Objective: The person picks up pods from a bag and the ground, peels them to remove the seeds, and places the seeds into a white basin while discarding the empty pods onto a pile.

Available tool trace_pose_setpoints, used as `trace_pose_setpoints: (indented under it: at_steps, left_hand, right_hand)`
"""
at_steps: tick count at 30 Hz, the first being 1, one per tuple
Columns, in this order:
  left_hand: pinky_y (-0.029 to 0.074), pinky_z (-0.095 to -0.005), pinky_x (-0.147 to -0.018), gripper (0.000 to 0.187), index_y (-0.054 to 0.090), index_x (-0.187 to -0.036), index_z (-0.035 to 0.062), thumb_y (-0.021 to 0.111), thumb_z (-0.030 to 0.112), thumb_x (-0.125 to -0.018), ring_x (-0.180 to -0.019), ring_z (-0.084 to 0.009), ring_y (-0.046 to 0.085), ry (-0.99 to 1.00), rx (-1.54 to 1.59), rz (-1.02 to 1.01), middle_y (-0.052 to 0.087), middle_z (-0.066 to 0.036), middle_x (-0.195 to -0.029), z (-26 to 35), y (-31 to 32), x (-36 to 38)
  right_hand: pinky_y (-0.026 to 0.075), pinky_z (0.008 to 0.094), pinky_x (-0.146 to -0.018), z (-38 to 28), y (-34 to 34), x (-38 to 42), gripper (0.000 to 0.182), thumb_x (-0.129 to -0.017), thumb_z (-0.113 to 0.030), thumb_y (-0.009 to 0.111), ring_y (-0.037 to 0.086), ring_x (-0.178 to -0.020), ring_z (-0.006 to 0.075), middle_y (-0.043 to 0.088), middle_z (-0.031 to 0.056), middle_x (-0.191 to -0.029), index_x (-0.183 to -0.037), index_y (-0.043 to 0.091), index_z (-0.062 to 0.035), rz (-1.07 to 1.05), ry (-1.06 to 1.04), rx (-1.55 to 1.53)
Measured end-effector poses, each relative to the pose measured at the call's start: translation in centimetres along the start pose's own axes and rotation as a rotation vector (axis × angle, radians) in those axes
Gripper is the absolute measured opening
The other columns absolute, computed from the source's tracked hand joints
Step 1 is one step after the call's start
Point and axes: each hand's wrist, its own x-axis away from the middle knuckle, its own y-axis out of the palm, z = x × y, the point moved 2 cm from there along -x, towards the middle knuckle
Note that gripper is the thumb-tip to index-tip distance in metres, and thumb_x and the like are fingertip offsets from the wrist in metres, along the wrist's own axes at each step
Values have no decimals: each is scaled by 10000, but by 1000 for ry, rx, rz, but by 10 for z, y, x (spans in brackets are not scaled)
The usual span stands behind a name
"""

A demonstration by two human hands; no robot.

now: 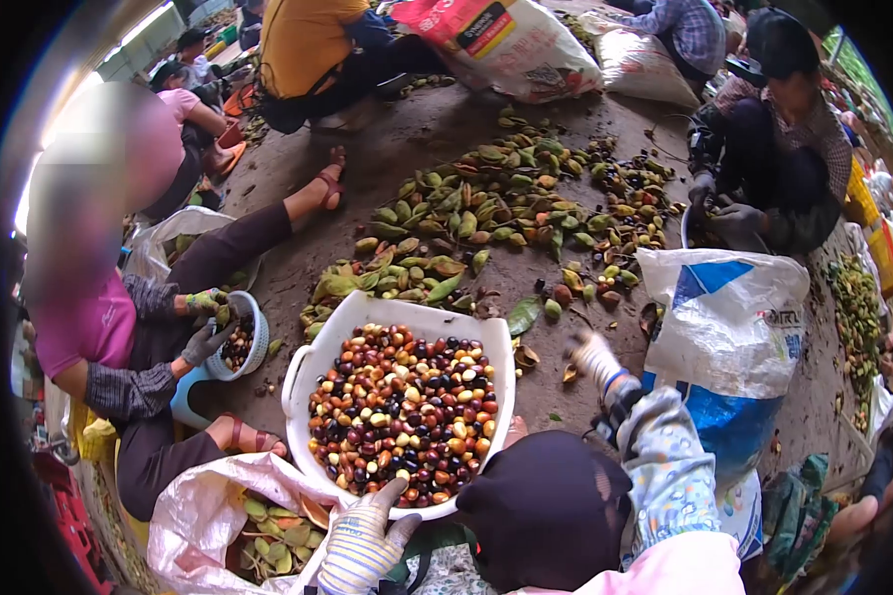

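Note:
My left hand (362,540), in a striped glove, is at the near rim of a white tub (300,392), its fingertips by the seeds and nothing clearly gripped. Brown, black and cream seeds (402,407) fill much of the tub. To the tub's right, my right hand (593,359), gloved and blurred, is held out over the ground; its fingers are smeared by motion. Beyond it, green and brown husked fruits (466,198) lie in a heap. A pink-white sack (184,516) holding green husks (278,540) stands left of my left hand.
A person (99,327) at the left holds a small basket (258,347). Another person (784,149) squats at the upper right over a bowl. A white and blue sack (729,317) stands right of my right hand. Full sacks (526,59) and more people are farther back.

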Motion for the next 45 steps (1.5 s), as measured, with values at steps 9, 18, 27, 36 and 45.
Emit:
trace_pose_setpoints:
  at_steps: [9, 18, 27, 36, 45]
  left_hand:
    - [486, -325, -785, 471, 497, -1232, 22, 638, 79, -786, -871, -241, 626, -207, 152, -105, 624, -174, -953, -7, 9, -8]
    - [486, -344, -802, 483, 505, -1233, 26, 645, 133, -783, -922, -274, 629, -131, 59, -101, 622, -180, -1013, -11, 13, -42]
    - [490, -327, -784, 446, 534, -1197, 1, 671, 158, -802, -869, -230, 634, -126, 82, -55, 644, -160, -946, 7, 13, -81]
    - [474, -261, -801, 420, 499, -1235, -12, 616, 116, -853, -906, -157, 611, -223, 409, -44, 644, -108, -956, 3, 28, -89]
    - [494, -272, -740, 709, 294, -1359, -40, 522, 446, -896, -827, -175, 606, -380, 1110, -81, 600, -146, -1002, 2, 61, -124]
  right_hand:
    - [488, 398, -803, 14, 80, 61, 348, -776, -211, 573, 607, -954, 322, 638, 174, -1008, -1120, 607, -171, -409, -251, 525]
    - [509, 417, -757, -34, 71, -25, 254, -771, -173, 569, 617, -928, 305, 629, 93, -989, -1015, 639, -168, -256, -424, 845]
    - [473, 430, -827, -45, 53, -32, 467, -737, -126, 626, 533, -1044, 344, 502, 164, -1185, -1189, 522, -174, -152, -292, 604]
    - [473, 428, -841, -68, 72, -69, 320, -775, -182, 629, 533, -1067, 334, 494, 170, -1190, -1086, 583, -125, -172, -271, 953]
    - [481, 322, -700, -127, 43, 37, 472, -708, -374, 758, 612, -769, 185, 645, 114, -853, -990, 606, -27, -677, -220, -43]
